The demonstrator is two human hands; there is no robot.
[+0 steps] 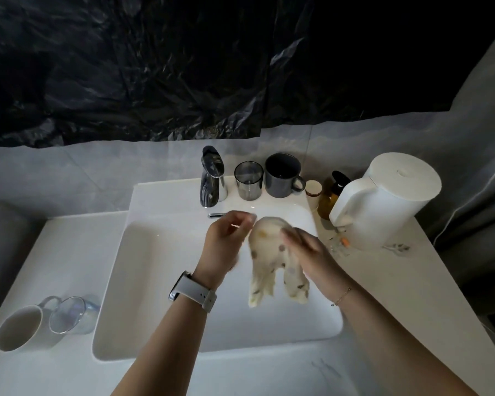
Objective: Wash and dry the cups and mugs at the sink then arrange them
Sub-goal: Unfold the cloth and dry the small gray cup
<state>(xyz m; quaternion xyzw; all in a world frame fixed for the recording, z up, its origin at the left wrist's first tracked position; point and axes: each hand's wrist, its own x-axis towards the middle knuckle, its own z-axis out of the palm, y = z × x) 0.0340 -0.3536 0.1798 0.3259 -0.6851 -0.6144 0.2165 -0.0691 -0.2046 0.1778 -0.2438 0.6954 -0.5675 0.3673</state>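
Now both hands hold a spotted cloth (272, 252) above the sink (155, 281): left hand (226, 244) pinches its top, right hand (306, 252) grips its side. Four cups stand apart: white mug (19, 328) and glass (69, 314) near left, tumbler (248, 180) and grey mug (282, 175) far.

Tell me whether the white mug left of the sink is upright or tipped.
Tipped: the white mug lies on its side on the counter, mouth facing the camera.

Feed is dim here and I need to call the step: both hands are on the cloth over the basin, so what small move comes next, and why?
Probably reach the left hand back for the clear tumbler beside the faucet. The spotted cloth hangs in both hands over the sink, neither holds a cup, and the right hand can keep the cloth.
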